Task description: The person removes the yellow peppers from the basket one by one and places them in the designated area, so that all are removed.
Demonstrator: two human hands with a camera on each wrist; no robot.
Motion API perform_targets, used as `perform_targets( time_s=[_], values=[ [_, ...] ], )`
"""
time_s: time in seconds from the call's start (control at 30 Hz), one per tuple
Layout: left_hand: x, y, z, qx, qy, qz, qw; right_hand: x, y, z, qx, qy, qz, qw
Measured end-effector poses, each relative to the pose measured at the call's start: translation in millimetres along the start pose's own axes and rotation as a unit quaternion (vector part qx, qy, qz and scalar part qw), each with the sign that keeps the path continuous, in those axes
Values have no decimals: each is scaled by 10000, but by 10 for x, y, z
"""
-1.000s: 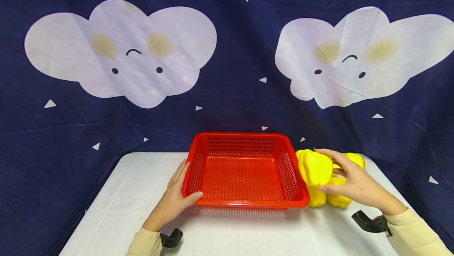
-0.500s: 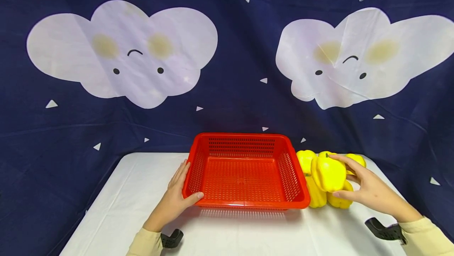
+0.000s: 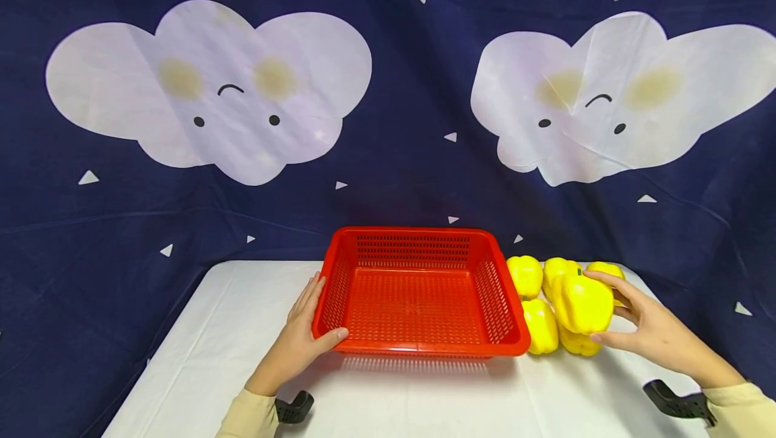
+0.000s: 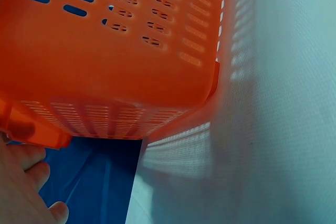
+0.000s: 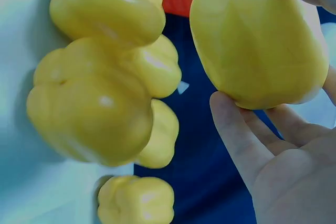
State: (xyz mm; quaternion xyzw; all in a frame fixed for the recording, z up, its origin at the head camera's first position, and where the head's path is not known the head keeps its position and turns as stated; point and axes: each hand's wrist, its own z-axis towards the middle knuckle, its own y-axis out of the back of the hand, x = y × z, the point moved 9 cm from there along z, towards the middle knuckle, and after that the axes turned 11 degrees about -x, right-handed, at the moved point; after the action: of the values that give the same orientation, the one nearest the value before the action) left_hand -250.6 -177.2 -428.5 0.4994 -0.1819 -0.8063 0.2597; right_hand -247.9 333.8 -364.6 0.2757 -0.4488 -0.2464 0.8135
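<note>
My right hand [image 3: 657, 330] grips a yellow bell pepper [image 3: 583, 303] between thumb and fingers, raised over the right part of the table. In the right wrist view, this held bell pepper [image 5: 257, 40] hangs apart from several other yellow bell peppers [image 5: 94, 106]. Those bell peppers [image 3: 540, 327] lie grouped just right of a red plastic basket [image 3: 418, 348]; the held one partly hides some. My left hand [image 3: 297, 340] rests at the basket's front left corner, fingers straight along its outer side and thumb on the rim. In the left wrist view, fingertips [image 4: 38, 174] show below the basket's rim.
The red basket has slotted walls and its bare bottom shows. A white cloth [image 3: 200, 350] covers the table. Directly behind the table hangs a dark blue curtain [image 3: 412, 182] printed with clouds. Black wrist mounts [image 3: 677, 401] sit at both sleeves.
My right hand has moved rightward with the bell pepper, away from the basket's right rim, uncovering other bell peppers. The left hand and the basket stay where they were.
</note>
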Motion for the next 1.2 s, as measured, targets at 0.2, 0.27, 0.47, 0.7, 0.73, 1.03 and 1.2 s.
perform_targets(
  time_s=[0.2, 0.27, 0.47, 0.7, 0.73, 1.03, 1.2],
  values=[
    [7, -6, 3, 22, 21, -23, 10000, -140, 80, -81, -151, -73, -164, 9997],
    [9, -4, 3, 24, 31, -39, 10000, -185, 102, -96, -181, -99, -222, 9995],
    [4, -4, 6, 23, 40, -28, 10000, -304, 153, -134, -258, -120, -244, 9993],
    [0, -1, 5, 26, 29, -7, 10000, -441, 211, -169, -405, -45, -133, 9991],
    [-1, -2, 5, 30, 29, -6, 10000, -451, 218, -176, -412, -26, -112, 9991],
    [-8, 6, 6, 5, -31, -19, 10000, -578, 271, -243, -434, -229, -287, 9984],
    [-9, 0, 9, 0, -77, -50, 10000, -626, 332, -269, -433, -216, -279, 9984]
  ],
)
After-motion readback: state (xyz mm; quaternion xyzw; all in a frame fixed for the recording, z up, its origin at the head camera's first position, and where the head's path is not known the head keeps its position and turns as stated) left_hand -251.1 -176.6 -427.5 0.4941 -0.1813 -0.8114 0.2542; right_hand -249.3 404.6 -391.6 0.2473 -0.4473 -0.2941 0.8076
